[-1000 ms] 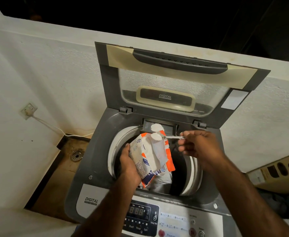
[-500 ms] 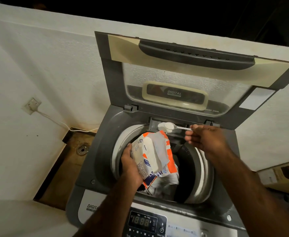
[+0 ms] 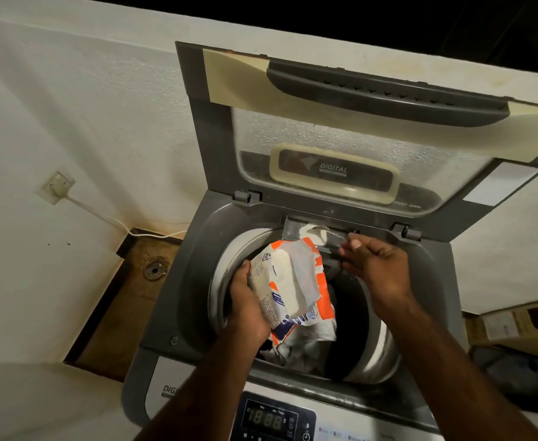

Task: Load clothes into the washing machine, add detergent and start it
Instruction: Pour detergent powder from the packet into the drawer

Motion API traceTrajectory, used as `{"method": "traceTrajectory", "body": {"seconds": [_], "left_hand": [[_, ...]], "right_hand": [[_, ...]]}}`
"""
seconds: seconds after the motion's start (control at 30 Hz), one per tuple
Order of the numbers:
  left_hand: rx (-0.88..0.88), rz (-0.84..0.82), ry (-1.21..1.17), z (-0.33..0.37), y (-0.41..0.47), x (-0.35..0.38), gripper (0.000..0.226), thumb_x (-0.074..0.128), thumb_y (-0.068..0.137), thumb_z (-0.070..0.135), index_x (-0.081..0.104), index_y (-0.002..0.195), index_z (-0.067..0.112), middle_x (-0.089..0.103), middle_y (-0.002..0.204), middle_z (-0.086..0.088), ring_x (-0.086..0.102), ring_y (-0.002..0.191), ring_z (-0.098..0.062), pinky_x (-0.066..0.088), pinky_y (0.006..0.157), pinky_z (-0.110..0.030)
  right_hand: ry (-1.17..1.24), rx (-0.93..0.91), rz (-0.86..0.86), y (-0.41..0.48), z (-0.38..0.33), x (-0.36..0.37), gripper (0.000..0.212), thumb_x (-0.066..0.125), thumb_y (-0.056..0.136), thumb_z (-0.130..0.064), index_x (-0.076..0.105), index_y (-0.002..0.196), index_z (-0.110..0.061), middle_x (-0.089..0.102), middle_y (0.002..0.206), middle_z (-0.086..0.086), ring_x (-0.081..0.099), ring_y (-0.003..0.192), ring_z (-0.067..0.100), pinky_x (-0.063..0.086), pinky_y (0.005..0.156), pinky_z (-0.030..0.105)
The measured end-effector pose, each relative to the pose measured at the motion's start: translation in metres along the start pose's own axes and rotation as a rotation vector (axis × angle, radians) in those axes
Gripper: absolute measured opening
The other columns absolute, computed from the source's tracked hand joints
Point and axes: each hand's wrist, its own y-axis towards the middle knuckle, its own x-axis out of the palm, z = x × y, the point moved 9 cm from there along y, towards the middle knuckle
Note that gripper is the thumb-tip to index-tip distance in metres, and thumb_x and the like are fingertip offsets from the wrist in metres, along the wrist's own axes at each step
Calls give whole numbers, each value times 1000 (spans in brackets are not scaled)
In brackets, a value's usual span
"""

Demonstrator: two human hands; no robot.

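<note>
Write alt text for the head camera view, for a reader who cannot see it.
A person's right hand holds a small white spoon over the grey detergent compartment at the back of an open grey top-loading washing machine. The left hand holds a torn orange-and-white detergent packet above pale clothes in the drum.

l hand (image 3: 249, 308): grips detergent pkt (image 3: 288, 278) | r hand (image 3: 377, 268): pinches spoon (image 3: 314, 232) over dispenser (image 3: 291, 229)

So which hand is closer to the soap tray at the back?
Right. The right hand is beside the soap tray, holding a spoon over it; the left hand is farther off, gripping the soap bag.
</note>
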Motion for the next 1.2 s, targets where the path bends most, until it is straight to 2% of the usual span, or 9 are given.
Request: {"method": "traceTrajectory", "body": {"seconds": [0.17, 0.43, 0.57, 0.7, 0.77, 0.87, 0.97, 1.07, 1.2], "left_hand": [[0, 14, -31, 1, 0, 3, 55, 49, 94, 62, 69, 127, 24, 76, 118, -11, 68, 114, -38, 53, 100, -54], [15, -26, -81, 3, -11, 14, 51, 44, 100, 52, 73, 121, 17, 78, 108, -15, 70, 106, -37, 58, 83, -41], [3, -50, -93, -1, -15, 18, 51, 42, 100, 53, 74, 117, 16, 79, 103, -15, 70, 104, -37, 58, 80, -40], [-5, -70, -82, -5, -17, 20, 56, 42, 98, 57, 73, 119, 16, 79, 105, -17, 70, 104, -39, 57, 81, -41], [-6, -66, -53, -7, -17, 19, 55, 42, 98, 59, 73, 116, 17, 80, 97, -15, 70, 98, -37, 57, 78, -41], [-6, -63, -39, -7, -19, 17, 53, 42, 98, 58, 72, 115, 18, 79, 98, -15, 70, 98, -36, 57, 79, -41], [20, -50, -45, -2, -20, 14, 50, 40, 102, 54, 71, 116, 17, 76, 105, -15, 69, 100, -36, 57, 83, -42], [45, -36, -44, 3, -20, 10, 50, 42, 101, 53, 70, 124, 18, 75, 116, -16, 68, 109, -38, 56, 94, -49], [50, -12, -30, 5, -19, 7, 49, 44, 101, 53, 68, 126, 18, 74, 117, -16, 67, 111, -38, 56, 90, -46]], "right_hand": [[99, -48, -67, -18, -27, -12, 20, 54, 104, -15, 72, 105, -6, 76, 85, 12, 76, 74, 22, 60, 61, 27], [-157, -245, -191, -53, -66, 0, 20, 55, 103, -7, 72, 94, -2, 70, 65, 10, 67, 53, 25, 53, 48, 27], [-343, -300, -247, -66, -61, 18, 20, 60, 102, -12, 76, 91, -13, 75, 69, 8, 67, 49, 23, 51, 47, 26], [-583, -330, -225, -76, -43, 31, 22, 62, 101, -21, 78, 86, -21, 76, 73, -9, 68, 47, 19, 60, 52, 41], [-680, -358, -222, -79, -36, 37, 22, 62, 100, -26, 79, 86, -25, 76, 75, -17, 69, 54, 12, 61, 57, 40], [-524, -235, -219, -77, -26, 32, 23, 61, 101, -23, 79, 87, -23, 78, 76, -7, 64, 44, 19, 60, 51, 41], [-298, -114, -201, -75, -26, 21, 21, 59, 102, -14, 78, 93, -14, 78, 78, 7, 56, 38, 22, 47, 44, 32], [-168, -53, -187, -71, -29, 8, 18, 59, 102, -11, 75, 96, -7, 78, 79, 11, 54, 38, 18, 40, 42, 24], [17, 58, -148, -60, -31, -11, 17, 56, 101, -9, 72, 102, -3, 77, 79, 11, 53, 38, 16, 39, 39, 22]]}}
